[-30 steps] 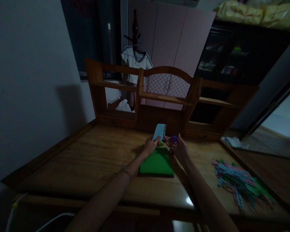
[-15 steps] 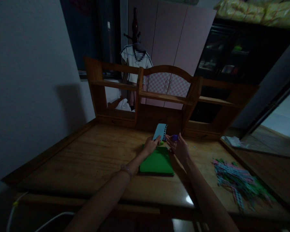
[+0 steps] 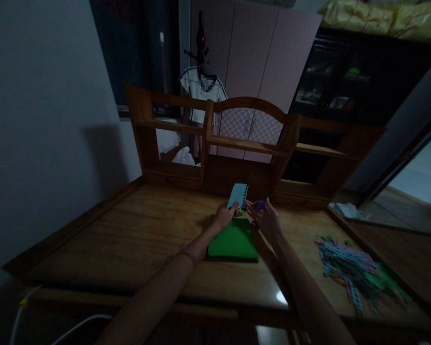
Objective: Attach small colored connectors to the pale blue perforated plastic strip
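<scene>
My left hand (image 3: 225, 215) is closed on the lower end of a light-blue card (image 3: 237, 193), which has a row of dark holes or notches down its right edge. It is held tilted above the far end of a flat green notebook-like block (image 3: 233, 242). My right hand (image 3: 266, 219) is close by on the right, palm turned up, with a small round purple object (image 3: 260, 205) between thumb and fingers; its kind is too dim to make out. A small bright-green piece (image 3: 240, 212) shows just under the card, partly hidden by my left hand.
A loose heap of pink, blue and green perforated strips (image 3: 355, 268) lies at the right of the wooden table (image 3: 136, 230). Wooden shelving (image 3: 249, 140) rises along its back edge. A white cable (image 3: 82, 328) hangs at the lower left.
Both hands stay almost in place. The card and the purple object have shifted only very slightly.
</scene>
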Tool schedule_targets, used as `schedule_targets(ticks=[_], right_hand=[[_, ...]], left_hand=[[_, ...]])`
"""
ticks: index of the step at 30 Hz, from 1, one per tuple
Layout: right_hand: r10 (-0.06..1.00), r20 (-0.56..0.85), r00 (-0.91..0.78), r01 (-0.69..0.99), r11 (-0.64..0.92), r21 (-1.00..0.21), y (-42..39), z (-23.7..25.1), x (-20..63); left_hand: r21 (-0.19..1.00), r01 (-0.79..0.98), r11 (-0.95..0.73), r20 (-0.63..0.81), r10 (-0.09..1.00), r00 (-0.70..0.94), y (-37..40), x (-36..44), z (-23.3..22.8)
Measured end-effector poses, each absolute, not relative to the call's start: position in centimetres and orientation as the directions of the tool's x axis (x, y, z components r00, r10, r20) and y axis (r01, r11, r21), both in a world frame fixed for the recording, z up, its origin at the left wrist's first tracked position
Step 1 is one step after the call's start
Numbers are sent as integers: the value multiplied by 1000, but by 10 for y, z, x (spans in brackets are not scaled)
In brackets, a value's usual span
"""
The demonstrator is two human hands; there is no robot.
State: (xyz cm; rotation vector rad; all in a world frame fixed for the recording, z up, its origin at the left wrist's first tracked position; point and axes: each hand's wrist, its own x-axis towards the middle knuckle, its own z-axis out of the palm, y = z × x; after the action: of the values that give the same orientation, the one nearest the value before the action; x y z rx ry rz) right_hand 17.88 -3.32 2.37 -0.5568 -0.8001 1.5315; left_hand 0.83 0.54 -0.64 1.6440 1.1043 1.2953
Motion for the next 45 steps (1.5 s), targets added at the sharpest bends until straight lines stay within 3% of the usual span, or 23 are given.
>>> schedule_targets(ticks=[45], right_hand=[[975, 105, -195, -646, -47, -762, -31, 24, 179]], left_hand=[[928, 142, -345, 331, 937, 111, 8, 7, -7]])
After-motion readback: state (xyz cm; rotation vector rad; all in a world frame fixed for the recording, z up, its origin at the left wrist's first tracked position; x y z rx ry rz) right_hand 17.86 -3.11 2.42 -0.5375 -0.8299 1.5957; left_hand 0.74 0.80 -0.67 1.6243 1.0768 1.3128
